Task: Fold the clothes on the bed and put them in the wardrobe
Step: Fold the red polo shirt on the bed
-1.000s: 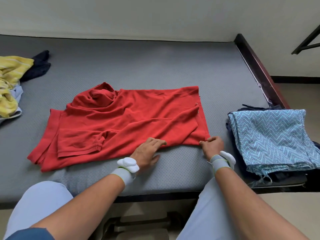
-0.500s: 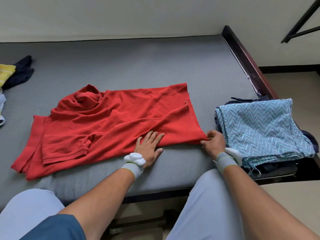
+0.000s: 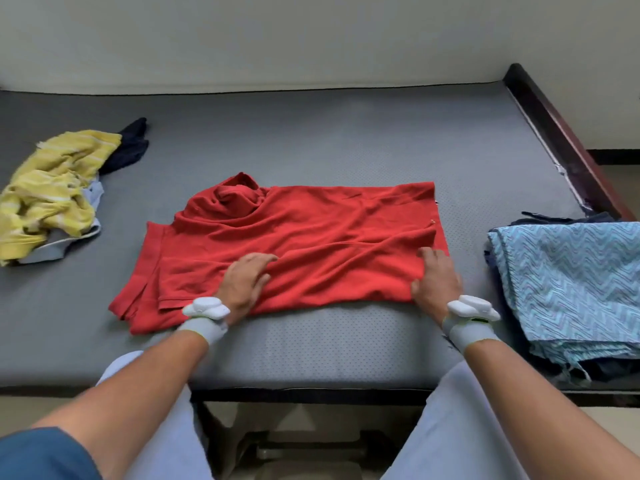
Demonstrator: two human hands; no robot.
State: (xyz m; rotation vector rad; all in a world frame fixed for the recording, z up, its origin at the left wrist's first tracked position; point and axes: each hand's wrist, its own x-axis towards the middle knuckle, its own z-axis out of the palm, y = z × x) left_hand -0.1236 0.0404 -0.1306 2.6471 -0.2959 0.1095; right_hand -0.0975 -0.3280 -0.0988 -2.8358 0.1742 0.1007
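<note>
A red polo shirt (image 3: pixel 311 237) lies folded lengthwise on the grey mattress (image 3: pixel 311 140), collar bunched at its far left. My left hand (image 3: pixel 244 284) rests flat on the shirt's near middle, fingers spread. My right hand (image 3: pixel 434 277) lies on the shirt's near right corner with fingers straight. A folded blue zigzag cloth (image 3: pixel 571 282) tops a stack at the right edge of the bed. A crumpled yellow striped garment (image 3: pixel 52 192) lies at the far left with a dark garment (image 3: pixel 130 143) behind it.
A dark wooden bed rail (image 3: pixel 561 140) runs along the right side, and a pale wall stands behind the bed. A light blue garment (image 3: pixel 59 245) peeks from under the yellow one. My knees are at the bed's near edge.
Both hands have moved from the shirt's near edge up onto the cloth. The right hand has let go of the corner it pinched and now lies flat. The camera turned left.
</note>
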